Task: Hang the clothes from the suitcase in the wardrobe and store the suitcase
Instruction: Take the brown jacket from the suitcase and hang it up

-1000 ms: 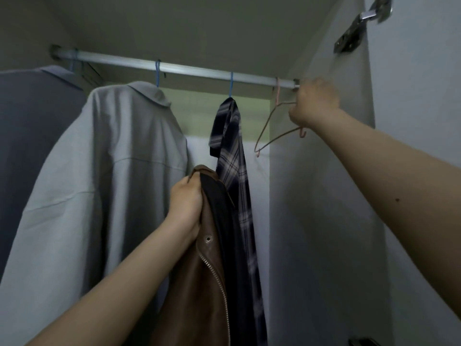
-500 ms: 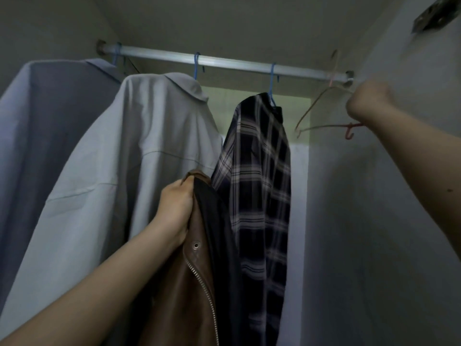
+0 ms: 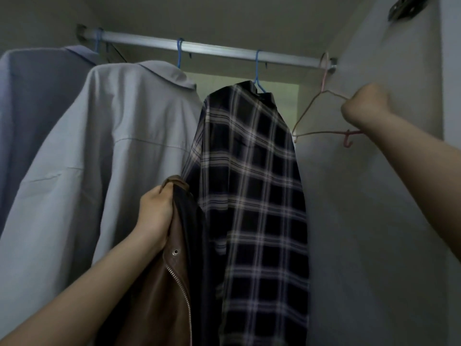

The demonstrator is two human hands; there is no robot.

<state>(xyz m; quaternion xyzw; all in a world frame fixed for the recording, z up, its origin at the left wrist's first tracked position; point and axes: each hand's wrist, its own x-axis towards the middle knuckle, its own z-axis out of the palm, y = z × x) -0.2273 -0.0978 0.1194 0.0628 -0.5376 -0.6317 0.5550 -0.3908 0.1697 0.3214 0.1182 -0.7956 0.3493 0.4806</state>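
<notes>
I look up into the wardrobe. My left hand (image 3: 156, 213) grips the collar of a brown leather jacket (image 3: 159, 298) with a silver zip, held up in front of the hanging clothes. My right hand (image 3: 365, 106) grips the right shoulder of an empty pink wire hanger (image 3: 310, 113), whose hook is still over the right end of the metal rail (image 3: 212, 49). The suitcase is out of view.
On blue hangers along the rail hang a blue-grey shirt (image 3: 32, 108) at the left, a pale grey shirt (image 3: 119, 156) and a dark plaid shirt (image 3: 252, 191). The wardrobe's right side wall (image 3: 374, 221) stands close beside the pink hanger. A door hinge (image 3: 405, 7) sits top right.
The view has swung left, so the clothes and rail sit further right in frame. My right hand keeps its hold on the pink hanger; my left hand still holds the jacket up.
</notes>
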